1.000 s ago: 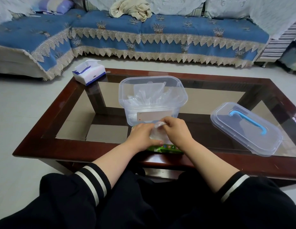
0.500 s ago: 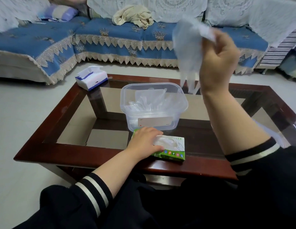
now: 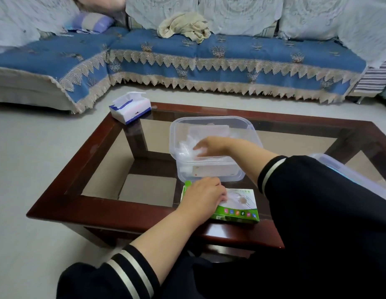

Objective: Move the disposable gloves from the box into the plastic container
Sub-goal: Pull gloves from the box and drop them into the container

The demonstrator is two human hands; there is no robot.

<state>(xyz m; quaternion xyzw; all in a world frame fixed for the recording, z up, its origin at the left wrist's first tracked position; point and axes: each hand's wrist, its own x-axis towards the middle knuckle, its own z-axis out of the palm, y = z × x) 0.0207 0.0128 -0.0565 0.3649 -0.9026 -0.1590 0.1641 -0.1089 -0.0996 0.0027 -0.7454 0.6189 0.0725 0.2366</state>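
Note:
The clear plastic container (image 3: pixel 231 176) stands in the middle of the glass coffee table, with crumpled clear disposable gloves (image 3: pixel 185 147) inside it. My right hand (image 3: pixel 211 144) reaches over the near rim into the container, fingers stretched left and lying on the gloves. In front of the container lies the green and white glove box (image 3: pixel 238 213) on the table's near edge. My left hand (image 3: pixel 201 197) rests on top of the box and presses it down, fingertips at its opening. A bit of clear glove shows in that opening.
The container's clear lid (image 3: pixel 349 176) lies at the right, mostly hidden behind my right sleeve. A white and blue tissue box (image 3: pixel 130 107) sits at the table's far left corner. The table has a dark wooden frame (image 3: pixel 80 203). A blue sofa (image 3: pixel 231 59) runs along the back.
My right hand pulled a glove out of the box, lifted it high, then came down into the container. My left hand stayed on the box.

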